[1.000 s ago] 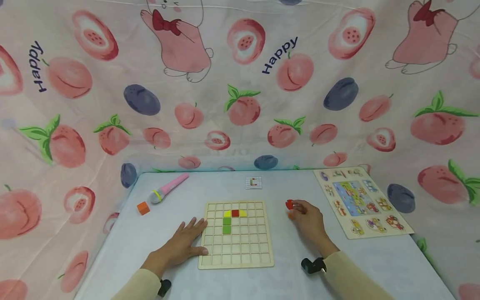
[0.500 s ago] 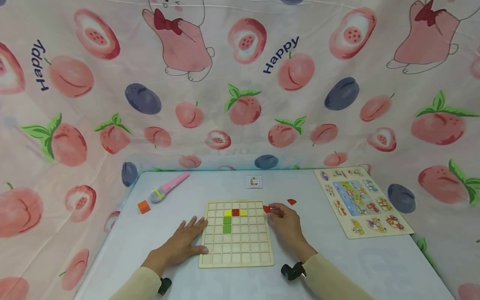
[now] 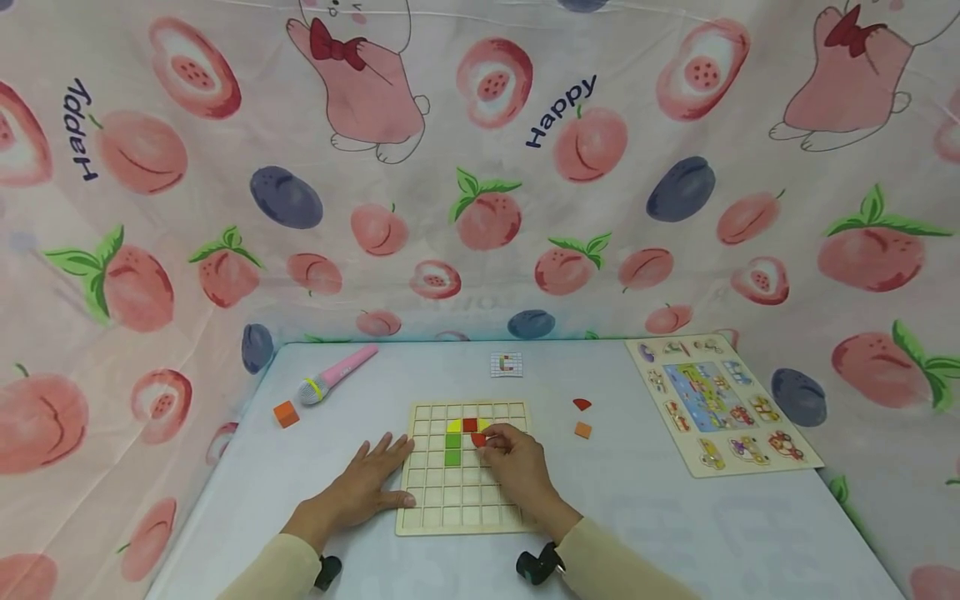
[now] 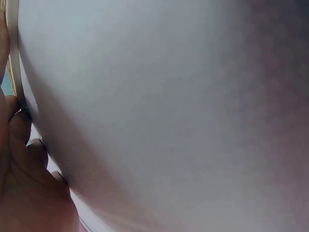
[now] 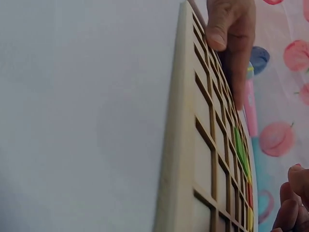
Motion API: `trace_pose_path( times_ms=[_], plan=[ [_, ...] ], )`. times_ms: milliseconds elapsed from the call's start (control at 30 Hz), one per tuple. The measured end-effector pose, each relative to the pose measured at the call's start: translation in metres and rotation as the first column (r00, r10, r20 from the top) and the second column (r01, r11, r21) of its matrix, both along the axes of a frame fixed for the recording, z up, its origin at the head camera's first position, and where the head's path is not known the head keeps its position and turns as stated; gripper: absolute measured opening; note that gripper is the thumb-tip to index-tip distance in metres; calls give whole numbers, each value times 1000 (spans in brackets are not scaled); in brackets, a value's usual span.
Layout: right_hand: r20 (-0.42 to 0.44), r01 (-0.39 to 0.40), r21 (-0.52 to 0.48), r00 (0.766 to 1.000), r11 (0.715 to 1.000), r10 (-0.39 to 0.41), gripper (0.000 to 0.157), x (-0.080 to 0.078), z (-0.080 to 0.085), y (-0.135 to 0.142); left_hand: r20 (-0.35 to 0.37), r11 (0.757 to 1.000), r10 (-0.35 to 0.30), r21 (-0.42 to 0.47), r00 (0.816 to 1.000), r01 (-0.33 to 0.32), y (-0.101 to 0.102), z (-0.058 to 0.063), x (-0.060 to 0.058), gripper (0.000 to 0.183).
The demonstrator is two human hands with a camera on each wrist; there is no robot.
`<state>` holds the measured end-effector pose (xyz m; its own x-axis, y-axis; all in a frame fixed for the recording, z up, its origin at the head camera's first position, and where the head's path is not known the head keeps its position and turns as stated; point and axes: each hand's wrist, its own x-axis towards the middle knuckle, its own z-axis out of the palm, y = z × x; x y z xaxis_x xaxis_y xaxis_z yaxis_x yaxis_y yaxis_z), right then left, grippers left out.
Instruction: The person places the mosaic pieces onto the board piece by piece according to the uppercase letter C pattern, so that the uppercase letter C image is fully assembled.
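Observation:
A wooden grid board (image 3: 450, 522) lies on the table with a red square tile (image 3: 470, 425), yellow pieces (image 3: 454, 426) and two green square tiles (image 3: 453, 448) in its cells. My right hand (image 3: 521, 471) pinches a red fan-shaped piece (image 3: 478, 439) over the board, just below the red tile. That hand partly covers the yellow piece on the right. My left hand (image 3: 363, 483) rests with spread fingers on the board's left edge; the left wrist view shows its fingers (image 4: 34, 150) beside the rim. Only fingertips (image 5: 292, 203) of the right hand appear in the right wrist view.
Right of the board lie another red fan-shaped piece (image 3: 582, 404) and an orange square tile (image 3: 582, 430). A small pattern card (image 3: 506, 365) is behind it. An orange cube (image 3: 286, 414) and pink microphone (image 3: 341, 373) sit left, a picture puzzle board (image 3: 727, 408) right.
My right hand has carried one red fan-shaped piece leftward from the table onto the area over the board, leaving the other red piece and orange tile behind. The left hand stays put.

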<state>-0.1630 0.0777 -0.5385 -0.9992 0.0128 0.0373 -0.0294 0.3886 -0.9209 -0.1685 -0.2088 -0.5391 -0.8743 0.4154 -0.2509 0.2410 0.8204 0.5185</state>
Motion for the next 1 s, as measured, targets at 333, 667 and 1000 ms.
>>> trace_pose_path(
  times_ms=[333, 667, 1000],
  plan=[
    [4, -28, -7, 1000, 1000, 28, 20, 9, -9, -15, 12, 1000, 4, 2, 1000, -4, 1, 0, 0, 101],
    [-7, -59, 12, 998, 998, 59, 20, 11, -14, -20, 13, 1000, 5, -5, 1000, -5, 1, -2, -1, 101],
    [-59, -139, 235, 986, 962, 157, 21, 14, -15, -27, 23, 1000, 7, -2, 1000, -7, -1, 0, -1, 101]
  ],
)
